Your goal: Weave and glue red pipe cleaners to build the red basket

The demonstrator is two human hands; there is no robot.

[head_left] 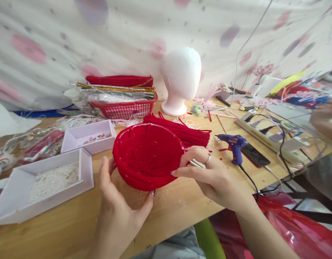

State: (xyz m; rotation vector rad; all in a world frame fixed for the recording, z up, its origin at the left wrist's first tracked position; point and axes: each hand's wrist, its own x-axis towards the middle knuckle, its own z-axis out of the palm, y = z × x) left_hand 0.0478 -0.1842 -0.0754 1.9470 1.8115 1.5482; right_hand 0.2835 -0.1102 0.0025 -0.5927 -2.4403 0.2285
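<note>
A red fuzzy bowl (146, 154), which looks built up from coiled chenille stems, is held tilted above the table with its hollow side facing me. My left hand (118, 205) is closed round its left side and underside, the thumb beneath. At the right rim my right hand (209, 172) pinches the edge. A small pale object (197, 163) shows between that hand's fingers; I cannot make out its kind. Thin whitish strands lie on the bowl's inside. Just behind the bowl is a bundle of red chenille stems (191, 132).
A blue glue gun (236, 145) stands at right beside a phone (254, 154) and a power strip (271, 138) with cables. White trays (86, 169) of beads sit at left. Behind are a red basket (128, 109) and a foam head (182, 75). Another person's hand (326, 115) is far right.
</note>
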